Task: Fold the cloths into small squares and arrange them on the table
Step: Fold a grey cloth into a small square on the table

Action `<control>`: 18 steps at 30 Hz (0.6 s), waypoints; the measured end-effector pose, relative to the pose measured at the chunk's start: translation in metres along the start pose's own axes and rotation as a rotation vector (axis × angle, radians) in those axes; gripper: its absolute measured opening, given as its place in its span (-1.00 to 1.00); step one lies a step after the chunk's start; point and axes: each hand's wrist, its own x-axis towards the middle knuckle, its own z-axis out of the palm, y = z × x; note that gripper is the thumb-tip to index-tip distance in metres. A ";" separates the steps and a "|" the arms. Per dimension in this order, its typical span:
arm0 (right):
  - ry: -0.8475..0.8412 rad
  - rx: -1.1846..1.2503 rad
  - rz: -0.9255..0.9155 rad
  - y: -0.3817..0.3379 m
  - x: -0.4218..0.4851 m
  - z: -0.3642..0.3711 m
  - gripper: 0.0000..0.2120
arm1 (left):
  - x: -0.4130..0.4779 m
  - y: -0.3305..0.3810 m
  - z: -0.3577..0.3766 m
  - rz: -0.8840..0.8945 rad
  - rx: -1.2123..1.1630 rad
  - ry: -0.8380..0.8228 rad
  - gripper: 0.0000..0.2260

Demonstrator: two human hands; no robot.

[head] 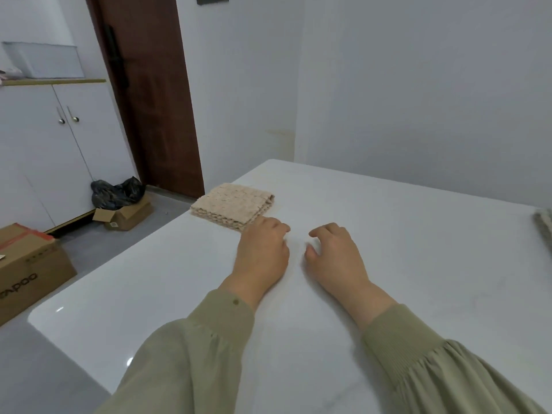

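Observation:
A beige textured cloth (pixel 232 205), folded into a small square, lies near the far left edge of the white table (pixel 403 234). My left hand (pixel 263 249) rests palm down just in front of it, fingers curled, its fingertips close to the cloth's near corner and holding nothing. My right hand (pixel 334 252) hovers beside it over bare table, fingers loosely bent and apart, also empty. A grey-green cloth (pixel 545 227) shows only as a sliver at the right edge of the view.
The table's left edge drops to a grey floor with cardboard boxes (pixel 30 267) and a smaller box (pixel 125 215) holding a black bag. White cabinets (pixel 59 138) and a brown door (pixel 149 85) stand behind. A white wall runs along the table's far side.

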 end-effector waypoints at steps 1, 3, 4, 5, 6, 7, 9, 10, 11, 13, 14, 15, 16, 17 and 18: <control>0.001 -0.009 0.019 0.011 -0.009 -0.010 -0.67 | -0.003 0.018 0.003 0.022 0.002 -0.024 -0.68; 0.004 -0.035 0.062 0.034 -0.026 -0.029 -0.66 | -0.007 0.052 0.009 0.033 0.012 -0.075 -0.68; 0.004 -0.047 0.085 0.046 -0.035 -0.039 -0.66 | -0.009 0.069 0.012 0.030 0.019 -0.098 -0.68; 0.005 -0.058 0.108 0.058 -0.043 -0.049 -0.66 | -0.011 0.084 0.016 0.024 0.026 -0.119 -0.68; 0.007 -0.071 0.130 0.071 -0.052 -0.058 -0.66 | -0.013 0.099 0.019 0.020 0.029 -0.135 -0.69; 0.010 -0.084 0.151 0.082 -0.060 -0.068 -0.66 | -0.015 0.112 0.023 0.016 0.028 -0.154 -0.69; 0.015 -0.105 0.189 0.104 -0.076 -0.086 -0.65 | -0.019 0.141 0.029 0.009 0.023 -0.193 -0.69; 0.019 -0.114 0.202 0.114 -0.083 -0.095 -0.65 | -0.021 0.155 0.031 0.009 0.018 -0.210 -0.70; 0.025 -0.123 0.208 0.121 -0.087 -0.100 -0.65 | -0.022 0.165 0.033 0.008 0.013 -0.222 -0.70; 0.044 -0.147 0.224 0.138 -0.103 -0.117 -0.65 | -0.026 0.193 0.038 0.018 -0.007 -0.256 -0.69; 0.048 -0.155 0.220 0.144 -0.106 -0.121 -0.66 | -0.027 0.200 0.039 0.016 -0.017 -0.273 -0.67; 0.055 -0.165 0.223 0.152 -0.112 -0.128 -0.66 | -0.029 0.212 0.042 0.024 -0.026 -0.292 -0.65; 0.066 -0.177 0.228 0.160 -0.119 -0.135 -0.66 | -0.032 0.223 0.045 0.038 -0.029 -0.310 -0.63; 0.076 -0.189 0.233 0.169 -0.125 -0.141 -0.66 | -0.034 0.232 0.049 0.055 -0.022 -0.328 -0.61; 0.087 -0.203 0.239 0.177 -0.129 -0.147 -0.66 | -0.035 0.240 0.052 0.070 -0.015 -0.346 -0.58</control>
